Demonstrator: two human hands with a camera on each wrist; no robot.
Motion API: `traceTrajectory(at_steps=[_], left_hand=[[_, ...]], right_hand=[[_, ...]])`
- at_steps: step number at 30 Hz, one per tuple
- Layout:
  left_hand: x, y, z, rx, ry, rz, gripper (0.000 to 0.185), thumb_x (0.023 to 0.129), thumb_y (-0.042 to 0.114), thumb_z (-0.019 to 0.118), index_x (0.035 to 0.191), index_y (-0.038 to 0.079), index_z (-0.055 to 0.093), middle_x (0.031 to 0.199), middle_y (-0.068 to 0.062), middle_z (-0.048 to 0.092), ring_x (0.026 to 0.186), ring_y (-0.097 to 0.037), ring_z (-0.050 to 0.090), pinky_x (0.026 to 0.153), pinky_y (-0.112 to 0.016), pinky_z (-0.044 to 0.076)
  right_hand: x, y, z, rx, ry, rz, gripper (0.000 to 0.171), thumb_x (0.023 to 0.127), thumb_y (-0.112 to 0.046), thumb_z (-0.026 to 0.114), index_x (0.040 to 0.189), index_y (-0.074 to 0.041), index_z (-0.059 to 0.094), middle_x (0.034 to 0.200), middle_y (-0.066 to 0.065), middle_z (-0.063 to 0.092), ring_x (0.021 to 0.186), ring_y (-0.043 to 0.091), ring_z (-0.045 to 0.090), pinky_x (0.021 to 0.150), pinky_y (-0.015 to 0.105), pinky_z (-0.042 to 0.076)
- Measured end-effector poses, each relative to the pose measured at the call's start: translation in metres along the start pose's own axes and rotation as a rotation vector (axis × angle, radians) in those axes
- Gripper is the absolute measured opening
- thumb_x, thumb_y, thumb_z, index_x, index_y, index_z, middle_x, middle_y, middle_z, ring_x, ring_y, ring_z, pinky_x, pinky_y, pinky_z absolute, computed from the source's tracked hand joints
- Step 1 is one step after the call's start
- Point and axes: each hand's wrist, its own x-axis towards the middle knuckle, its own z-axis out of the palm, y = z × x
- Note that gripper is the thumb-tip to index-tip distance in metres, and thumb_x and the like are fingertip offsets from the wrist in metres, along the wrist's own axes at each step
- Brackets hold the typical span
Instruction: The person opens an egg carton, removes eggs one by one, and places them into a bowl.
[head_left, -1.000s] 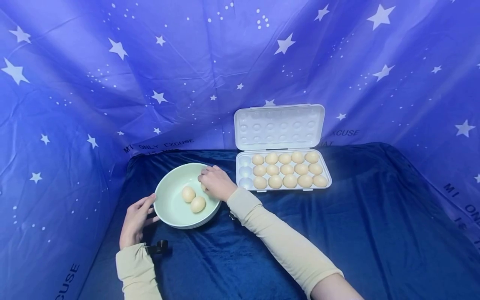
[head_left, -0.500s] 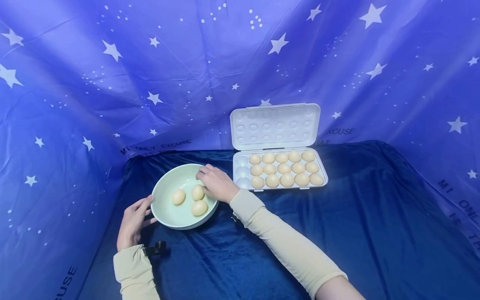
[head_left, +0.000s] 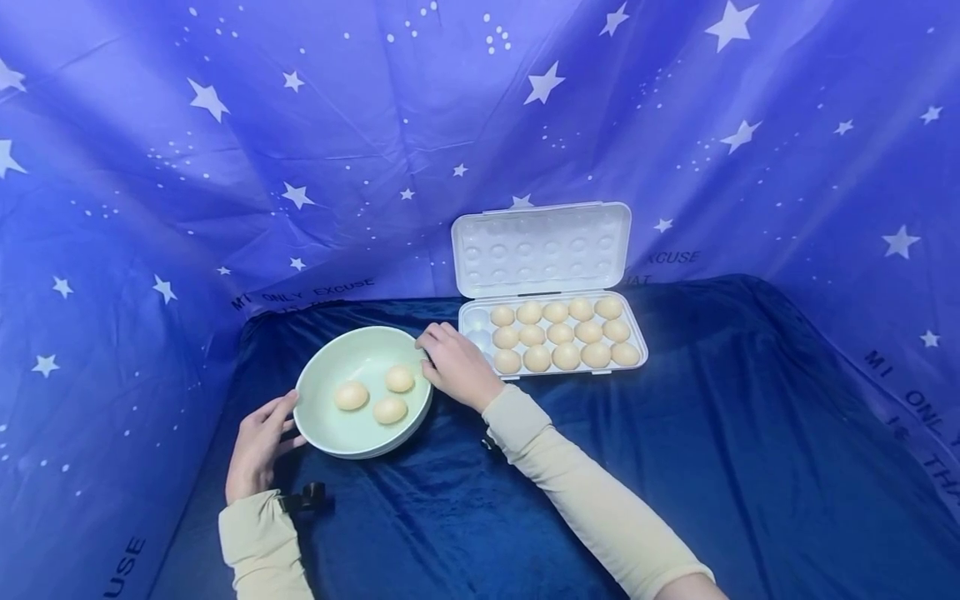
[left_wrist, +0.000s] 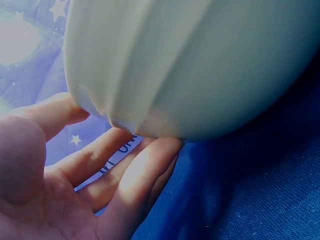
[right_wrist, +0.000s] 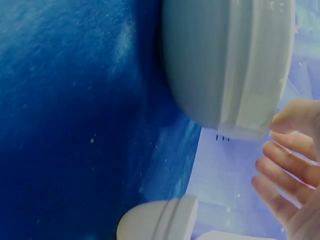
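A pale green bowl (head_left: 330, 429) holds three light brown eggs (head_left: 351, 396). My left hand (head_left: 255, 442) holds its left side, thumb on the rim and fingertips against the outer wall. At the opposite rim is my right hand (head_left: 461, 362), with no egg in its fingers; the right wrist view shows those fingers (right_wrist: 280, 170) spread and the thumb right at the bowl's edge. Just beyond that hand stands a white egg box (head_left: 551, 372), its lid (head_left: 542, 250) up. Several eggs (head_left: 561, 333) fill it except for the leftmost column of hollows, partly hidden by my right hand.
Dark blue cloth (head_left: 660, 467) covers the table. A purple-blue curtain (head_left: 375, 167) with white stars hangs behind and at both sides, close behind the raised lid. A small black device (head_left: 307, 497) is strapped at my left wrist.
My right hand has let go of an egg in the bowl and drawn back right to the rim. The eggs have rolled apart. My left hand stays at the bowl; the view shifts slightly.
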Motion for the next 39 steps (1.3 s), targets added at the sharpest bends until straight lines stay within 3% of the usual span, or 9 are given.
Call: traceTrajectory(at_steps=[8,15,19,23,30,39], left_hand=[[0.000,-0.001,0.001,0.007,-0.007,-0.003,0.075,0.096,0.053,0.058,0.143,-0.004,0.044,0.146,-0.016,0.041,0.083,0.008,0.062,0.078,-0.024,0.061],[-0.002,0.000,0.002,0.016,-0.001,-0.011,0.076,0.095,0.055,0.058,0.144,-0.002,0.044,0.145,-0.016,0.042,0.083,0.008,0.061,0.078,-0.024,0.061],[-0.002,0.000,0.001,0.011,0.008,-0.002,0.074,0.096,0.053,0.059,0.143,-0.003,0.046,0.135,-0.011,0.050,0.084,0.007,0.062,0.078,-0.024,0.061],[-0.002,0.001,0.001,0.014,0.011,0.003,0.072,0.096,0.052,0.059,0.142,-0.003,0.046,0.129,-0.008,0.053,0.084,0.007,0.063,0.078,-0.024,0.061],[-0.002,-0.002,0.001,0.032,0.009,-0.008,0.073,0.096,0.053,0.058,0.143,-0.002,0.045,0.140,-0.016,0.046,0.083,0.007,0.061,0.078,-0.024,0.061],[-0.002,-0.001,0.001,0.028,0.008,0.012,0.070,0.097,0.051,0.058,0.142,-0.002,0.047,0.124,-0.005,0.054,0.084,0.005,0.063,0.078,-0.024,0.061]], right_hand=[[-0.016,0.015,-0.007,-0.006,0.006,0.057,0.021,0.091,-0.011,0.067,0.110,-0.005,0.068,0.108,0.006,0.063,0.102,0.022,0.058,0.090,0.033,0.053],[-0.035,0.034,-0.012,-0.020,0.059,0.093,0.021,0.086,-0.008,0.071,0.106,-0.004,0.069,0.103,0.008,0.064,0.095,0.024,0.059,0.082,0.033,0.055],[-0.045,0.045,-0.013,-0.006,0.081,0.118,0.022,0.083,-0.007,0.071,0.105,-0.002,0.068,0.102,0.009,0.064,0.096,0.027,0.059,0.082,0.038,0.055],[-0.052,0.054,-0.015,-0.004,0.052,0.164,0.024,0.083,-0.006,0.071,0.106,-0.002,0.068,0.104,0.010,0.063,0.099,0.027,0.058,0.084,0.039,0.055],[-0.061,0.064,-0.015,0.009,-0.001,0.213,0.020,0.082,0.001,0.070,0.102,-0.001,0.068,0.104,0.011,0.062,0.099,0.028,0.058,0.083,0.039,0.055],[-0.065,0.069,-0.017,0.054,-0.025,0.288,0.022,0.081,-0.012,0.080,0.097,-0.001,0.068,0.096,0.011,0.064,0.090,0.029,0.061,0.079,0.042,0.056]])
